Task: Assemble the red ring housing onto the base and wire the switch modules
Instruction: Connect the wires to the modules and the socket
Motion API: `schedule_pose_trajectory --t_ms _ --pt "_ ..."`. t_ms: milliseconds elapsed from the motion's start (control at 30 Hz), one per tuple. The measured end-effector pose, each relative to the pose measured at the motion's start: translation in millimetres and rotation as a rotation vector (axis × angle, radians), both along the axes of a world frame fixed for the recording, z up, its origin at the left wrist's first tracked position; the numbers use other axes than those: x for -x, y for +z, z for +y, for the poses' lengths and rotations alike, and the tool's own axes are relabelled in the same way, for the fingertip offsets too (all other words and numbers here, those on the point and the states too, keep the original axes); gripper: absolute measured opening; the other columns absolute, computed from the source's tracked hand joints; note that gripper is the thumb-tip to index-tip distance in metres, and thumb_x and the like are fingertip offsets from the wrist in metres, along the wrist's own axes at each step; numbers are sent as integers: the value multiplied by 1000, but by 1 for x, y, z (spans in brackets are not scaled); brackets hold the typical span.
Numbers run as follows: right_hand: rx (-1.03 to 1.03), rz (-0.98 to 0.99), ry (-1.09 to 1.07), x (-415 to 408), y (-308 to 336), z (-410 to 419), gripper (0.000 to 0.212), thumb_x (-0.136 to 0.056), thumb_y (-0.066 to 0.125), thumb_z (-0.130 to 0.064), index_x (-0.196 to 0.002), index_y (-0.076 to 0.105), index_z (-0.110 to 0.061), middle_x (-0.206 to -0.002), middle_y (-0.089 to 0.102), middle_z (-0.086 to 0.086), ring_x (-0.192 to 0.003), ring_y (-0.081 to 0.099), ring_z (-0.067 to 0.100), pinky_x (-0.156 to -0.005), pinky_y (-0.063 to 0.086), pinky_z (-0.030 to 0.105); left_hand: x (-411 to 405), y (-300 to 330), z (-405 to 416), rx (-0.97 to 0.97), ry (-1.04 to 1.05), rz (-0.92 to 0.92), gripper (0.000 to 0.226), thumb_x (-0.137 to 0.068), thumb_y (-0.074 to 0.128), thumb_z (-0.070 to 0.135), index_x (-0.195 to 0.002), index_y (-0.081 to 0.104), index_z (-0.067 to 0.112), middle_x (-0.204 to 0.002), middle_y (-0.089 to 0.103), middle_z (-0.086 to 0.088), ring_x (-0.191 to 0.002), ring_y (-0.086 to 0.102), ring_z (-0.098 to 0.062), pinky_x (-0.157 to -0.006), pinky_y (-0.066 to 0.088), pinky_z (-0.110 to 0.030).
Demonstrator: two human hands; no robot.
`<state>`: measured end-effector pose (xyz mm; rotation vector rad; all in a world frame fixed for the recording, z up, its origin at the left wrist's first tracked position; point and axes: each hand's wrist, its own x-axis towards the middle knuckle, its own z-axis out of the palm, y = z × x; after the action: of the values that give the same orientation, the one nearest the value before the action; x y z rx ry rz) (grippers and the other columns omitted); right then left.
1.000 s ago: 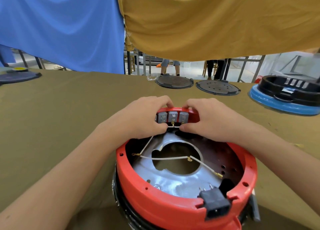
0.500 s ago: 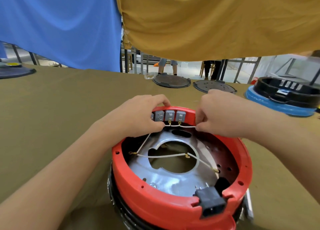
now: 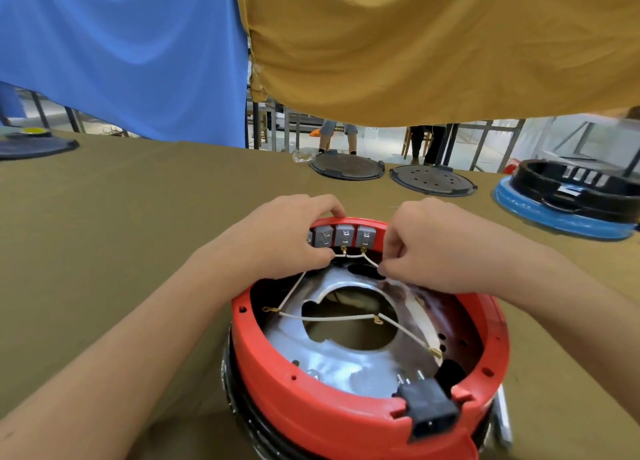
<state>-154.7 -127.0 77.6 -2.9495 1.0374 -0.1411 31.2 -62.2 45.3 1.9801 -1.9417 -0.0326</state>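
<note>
The work surface is a table covered in olive-brown cloth. The red ring housing sits on a dark base at the near edge, open side up, with a silver plate inside. Grey switch modules line its far inner wall. The left hand curls over the far rim beside the modules, fingertips on a white wire. The right hand pinches a white wire end just below the modules. A black socket sits in the near rim. Farther back on the table lie two dark round lids, and at right a black housing on a blue base. Blue cloth and ochre cloth hang behind; under them, metal frames and standing legs are visible.
</note>
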Motion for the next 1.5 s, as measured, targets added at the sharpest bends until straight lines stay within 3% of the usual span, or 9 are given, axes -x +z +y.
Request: schedule_pose_trajectory --t_ms 100,200,367,467,567,700,900,1267,1500 --pt "-20 -62 38 5 10 -7 13 -87 68 -35 -82 76 -27 -73 71 -13 -70 65 3 -66 54 22 0 -1 0 7 -4 5 43 -84 67 33 -124 52 36 -106 59 9 -96 54 -13 -78 39 -28" --pt "-273 -54 175 14 23 -9 11 -88 69 -38 -83 75 -30 -74 73 -18 -70 66 -4 -67 51 16 0 1 1 3 1 40 40 -86 65 32 -124 54 37 -108 62 9 -97 56 -13 -85 46 -32" --pt "-654 209 309 18 25 -1 27 -82 74 -49 -95 74 -25 -87 76 -6 -82 70 19 -77 56 29 -4 0 1 15 -1 128 31 -92 63 27 -121 59 37 -103 64 12 -83 56 -1 -75 45 -23" --pt "-633 259 317 16 19 1 11 -86 75 -31 -90 72 -21 -85 76 -4 -80 70 19 -73 57 32 -8 1 3 27 12 179 31 -91 66 24 -119 62 36 -100 64 14 -76 54 8 -69 41 -16" --pt "-612 162 317 15 22 2 5 -89 72 -26 -88 70 -23 -81 75 -2 -71 69 16 -63 56 23 -15 4 6 58 74 215 31 -87 68 21 -114 64 36 -99 67 13 -76 57 5 -72 45 -25" --pt "-650 -61 325 10 19 3 4 -90 70 -23 -90 69 -19 -75 72 -1 -61 64 9 -57 53 19 -26 7 12 128 200 236 31 -84 71 20 -112 66 35 -98 70 10 -81 64 -7 -79 52 -32" --pt "-689 -80 316 3 2 3 4 -94 65 -19 -92 65 -16 -74 74 1 -53 59 6 -50 45 12 -26 2 12 115 271 188 29 -84 70 22 -111 66 33 -101 70 9 -90 65 -18 -86 53 -39" --pt "-985 -133 386 13 19 -6 17 -84 72 -4 -100 66 -5 -84 75 10 -64 69 15 -63 55 22 -33 9 13 299 213 402 28 -79 79 27 -105 71 31 -94 73 12 -78 67 -5 -75 53 -29" --pt "-921 -94 377 12 17 0 21 -84 72 0 -102 65 -5 -92 76 12 -78 73 24 -72 60 29 -35 2 11 230 216 454 33 -77 82 24 -108 70 27 -94 74 11 -75 68 -5 -75 55 -31"
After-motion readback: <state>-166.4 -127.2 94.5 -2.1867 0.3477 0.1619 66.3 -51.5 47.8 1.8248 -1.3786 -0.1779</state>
